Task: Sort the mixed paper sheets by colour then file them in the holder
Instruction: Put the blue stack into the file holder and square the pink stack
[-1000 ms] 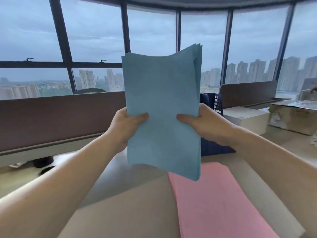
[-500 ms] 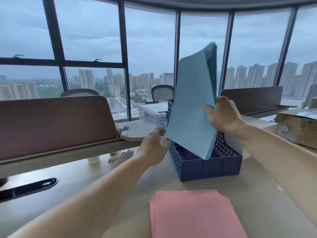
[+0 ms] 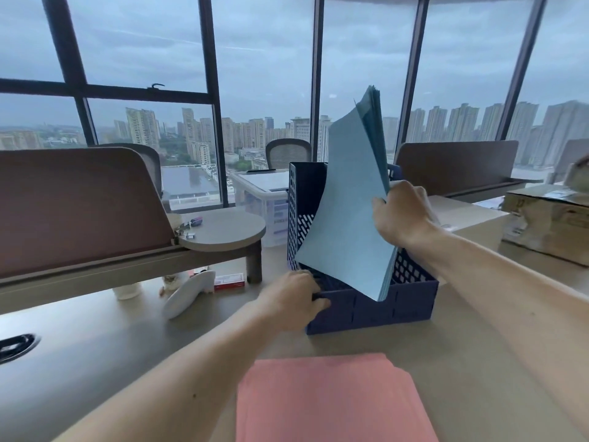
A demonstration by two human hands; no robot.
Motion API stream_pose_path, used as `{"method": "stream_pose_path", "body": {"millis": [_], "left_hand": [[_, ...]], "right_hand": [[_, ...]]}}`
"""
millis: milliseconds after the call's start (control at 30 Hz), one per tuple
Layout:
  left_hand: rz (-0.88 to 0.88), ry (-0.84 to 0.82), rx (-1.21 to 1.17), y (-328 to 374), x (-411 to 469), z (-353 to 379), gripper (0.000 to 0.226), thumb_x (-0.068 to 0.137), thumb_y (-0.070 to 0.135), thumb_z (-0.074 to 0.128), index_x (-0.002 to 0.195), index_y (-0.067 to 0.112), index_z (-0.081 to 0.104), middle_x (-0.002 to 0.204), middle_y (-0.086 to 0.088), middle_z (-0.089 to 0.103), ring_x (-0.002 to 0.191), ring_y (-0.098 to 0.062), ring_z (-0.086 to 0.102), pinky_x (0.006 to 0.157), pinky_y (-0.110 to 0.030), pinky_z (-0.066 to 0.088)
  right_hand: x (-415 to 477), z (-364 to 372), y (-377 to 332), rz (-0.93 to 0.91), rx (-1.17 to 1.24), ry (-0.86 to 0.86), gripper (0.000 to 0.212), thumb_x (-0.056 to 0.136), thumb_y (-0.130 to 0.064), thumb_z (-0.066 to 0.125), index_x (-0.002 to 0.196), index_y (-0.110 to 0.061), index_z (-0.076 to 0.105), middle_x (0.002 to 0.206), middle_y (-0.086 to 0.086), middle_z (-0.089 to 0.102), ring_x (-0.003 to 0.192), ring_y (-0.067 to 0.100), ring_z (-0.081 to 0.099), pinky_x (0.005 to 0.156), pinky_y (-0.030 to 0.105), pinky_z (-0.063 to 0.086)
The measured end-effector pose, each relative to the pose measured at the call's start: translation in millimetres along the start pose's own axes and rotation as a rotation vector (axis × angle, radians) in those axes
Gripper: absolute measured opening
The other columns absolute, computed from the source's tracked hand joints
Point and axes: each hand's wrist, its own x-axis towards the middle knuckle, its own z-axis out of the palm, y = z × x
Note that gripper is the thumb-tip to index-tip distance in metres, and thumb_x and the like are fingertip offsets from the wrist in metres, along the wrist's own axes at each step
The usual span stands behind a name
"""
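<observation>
My right hand (image 3: pixel 403 215) grips a stack of blue paper sheets (image 3: pixel 347 218) by its right edge. The stack stands upright and bowed, its lower corner down inside the dark blue perforated file holder (image 3: pixel 398 306) on the desk. My left hand (image 3: pixel 291 301) rests on the holder's front left corner, fingers curled over its low front wall. A stack of pink paper sheets (image 3: pixel 331 400) lies flat on the desk in front of the holder, close to me.
A brown desk divider (image 3: pixel 73 205) with a small round shelf (image 3: pixel 223 228) stands at the left. A white object (image 3: pixel 188 293), a cup and a red box lie beneath the shelf. A clear storage bin (image 3: pixel 264 202) sits behind the holder; cardboard boxes (image 3: pixel 548 221) stand right.
My left hand let go of the blue stack and dropped onto the holder's front corner. My right hand alone lowered the blue stack into the holder.
</observation>
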Motion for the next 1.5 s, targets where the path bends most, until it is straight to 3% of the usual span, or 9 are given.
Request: {"method": "stream_pose_path", "body": {"millis": [167,267,500,667,767,900,1067,1167,1500], "left_hand": [[0.017,-0.014,0.029,5.9,-0.5,1.2,0.042,0.104,0.043,0.048,0.067,0.023,0.044,0.108,-0.005,0.055,0.09,-0.022,0.05,0.072,-0.034,0.037],[0.034,0.015,0.013,3.3,-0.4,7.5,0.04,0.104,0.044,0.048,0.072,0.021,0.048,0.105,-0.004,0.054,0.089,-0.021,0.049,0.071,-0.033,0.033],[0.058,0.038,-0.05,-4.6,3.2,14.4,0.04,0.103,0.045,0.051,0.07,0.022,0.05,0.097,-0.002,0.052,0.095,-0.026,0.051,0.081,-0.039,0.041],[0.052,0.017,-0.043,-8.4,8.2,17.5,0.037,0.102,0.048,0.05,0.079,0.021,0.061,0.102,-0.001,0.054,0.105,-0.026,0.051,0.091,-0.041,0.044],[0.051,0.02,-0.07,-9.1,5.9,18.0,0.043,0.103,0.047,0.05,0.064,0.028,0.046,0.095,0.003,0.051,0.106,-0.027,0.05,0.089,-0.041,0.045],[0.056,0.035,-0.076,-10.0,6.7,20.8,0.041,0.103,0.046,0.05,0.067,0.027,0.045,0.094,0.002,0.049,0.104,-0.026,0.05,0.089,-0.043,0.045],[0.085,0.01,-0.09,-12.6,10.9,22.7,0.033,0.103,0.047,0.048,0.086,0.022,0.061,0.098,0.001,0.052,0.102,-0.026,0.052,0.091,-0.047,0.046],[0.09,0.011,-0.085,-13.2,11.4,23.1,0.032,0.104,0.046,0.048,0.082,0.023,0.056,0.097,0.0,0.051,0.101,-0.027,0.052,0.092,-0.047,0.046],[0.14,0.032,-0.101,-17.1,7.3,24.8,0.036,0.107,0.045,0.041,0.076,0.027,0.049,0.091,0.001,0.045,0.098,-0.029,0.052,0.089,-0.041,0.042]], "right_hand": [[0.2,5.3,-2.6,-0.026,-0.005,0.017,0.021,0.098,-0.016,0.048,0.103,-0.008,0.067,0.078,0.003,0.057,0.076,0.029,0.056,0.065,0.027,0.039],[2.2,0.3,0.8,-0.013,-0.019,0.028,0.021,0.098,-0.017,0.048,0.104,-0.008,0.066,0.09,0.01,0.064,0.078,0.031,0.056,0.066,0.028,0.038],[7.7,-4.1,-2.3,-0.008,-0.007,0.08,0.028,0.1,-0.017,0.047,0.116,-0.004,0.066,0.113,0.015,0.067,0.083,0.023,0.048,0.07,0.021,0.038],[1.3,38.8,-22.6,-0.027,0.083,0.041,0.019,0.1,-0.015,0.047,0.103,-0.011,0.065,0.093,0.006,0.061,0.074,0.023,0.058,0.068,0.028,0.046],[1.6,57.6,-21.3,0.004,0.088,0.027,0.018,0.099,-0.015,0.046,0.096,-0.018,0.064,0.084,0.004,0.06,0.063,0.018,0.053,0.052,0.024,0.034],[7.8,68.1,-20.0,0.037,0.091,0.051,0.023,0.098,-0.016,0.047,0.107,-0.012,0.068,0.093,0.01,0.063,0.076,0.031,0.055,0.066,0.031,0.041],[15.3,75.6,-17.1,0.038,0.13,0.12,0.023,0.099,-0.017,0.046,0.107,-0.012,0.067,0.091,0.008,0.067,0.076,0.03,0.059,0.063,0.031,0.045],[12.8,86.7,-12.3,0.049,0.124,0.125,0.021,0.1,-0.02,0.046,0.105,-0.014,0.065,0.089,0.007,0.067,0.079,0.031,0.062,0.063,0.031,0.042],[-17.6,125.2,15.6,0.179,0.3,-0.097,0.023,0.098,-0.034,0.05,0.102,-0.017,0.065,0.084,-0.002,0.066,0.074,0.019,0.063,0.062,0.032,0.05]]}}
